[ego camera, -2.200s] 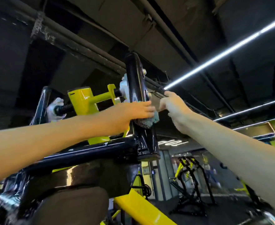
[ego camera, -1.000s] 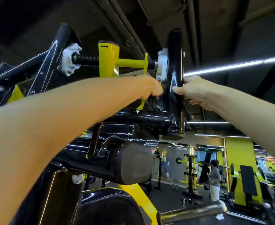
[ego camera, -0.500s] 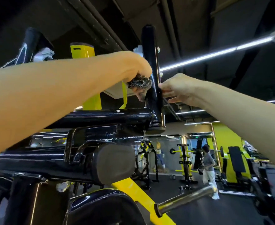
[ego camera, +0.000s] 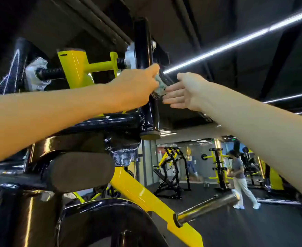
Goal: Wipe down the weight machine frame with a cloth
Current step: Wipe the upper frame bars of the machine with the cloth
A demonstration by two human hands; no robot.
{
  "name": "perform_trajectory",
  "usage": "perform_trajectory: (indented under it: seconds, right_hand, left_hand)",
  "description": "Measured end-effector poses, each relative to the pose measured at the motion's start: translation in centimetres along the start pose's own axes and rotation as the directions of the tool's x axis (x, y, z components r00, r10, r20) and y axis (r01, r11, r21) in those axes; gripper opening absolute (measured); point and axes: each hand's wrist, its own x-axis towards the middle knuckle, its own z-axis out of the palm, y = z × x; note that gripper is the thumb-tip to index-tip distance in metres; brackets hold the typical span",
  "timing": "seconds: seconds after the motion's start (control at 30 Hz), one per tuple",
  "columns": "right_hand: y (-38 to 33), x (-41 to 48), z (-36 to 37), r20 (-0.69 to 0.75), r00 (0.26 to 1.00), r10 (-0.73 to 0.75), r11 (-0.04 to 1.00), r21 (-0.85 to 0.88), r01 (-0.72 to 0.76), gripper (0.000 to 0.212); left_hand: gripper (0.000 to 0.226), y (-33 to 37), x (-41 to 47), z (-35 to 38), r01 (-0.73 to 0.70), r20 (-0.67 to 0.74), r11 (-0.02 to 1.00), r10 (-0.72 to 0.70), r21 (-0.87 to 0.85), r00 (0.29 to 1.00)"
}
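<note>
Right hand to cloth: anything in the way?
Nothing visible. The right hand is open, its fingertips right at the edge of the cloth, which the left hand holds against the black upright post. The post is to the cloth's left in the picture, not in the gap.

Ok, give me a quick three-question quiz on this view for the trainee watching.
1. True or false: the right hand is open, with its fingers straight.
2. Which hand grips the cloth? A) left hand B) right hand
3. Fill in the colour: the cloth is held at the ___ upright post, to the right of the yellow bracket.
Key: 1 true; 2 A; 3 black.
</note>
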Motion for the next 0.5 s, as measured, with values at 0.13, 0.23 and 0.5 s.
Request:
perform_trajectory:
  seconds: [0.13, 0.23, 0.5]
  right_hand:
    - [1.1, 0.1, -0.6, 0.030, 0.999, -0.012, 0.992, -0.129, 0.016, 0.044]
    - [1.9, 0.6, -1.0, 0.064, 0.998, -0.003, 0.991, -0.135, 0.011, 0.045]
    - [3.6, 0.9, -0.6, 0.092, 0.996, 0.007, 0.999, -0.049, -0.003, 0.037]
  left_hand:
    - [0.036, 3.2, -1.6, -0.6, -0.307, 0.254, 0.948, 0.276, 0.089, 0.927]
    - [0.032, 1.2, 1.6, -2.2, -0.202, 0.204, 0.955, 0.158, 0.216, 0.966]
    - [0.028, 4.7, 2.1, -0.9, -0.310, 0.405, 0.948, 0.254, 0.077, 0.878]
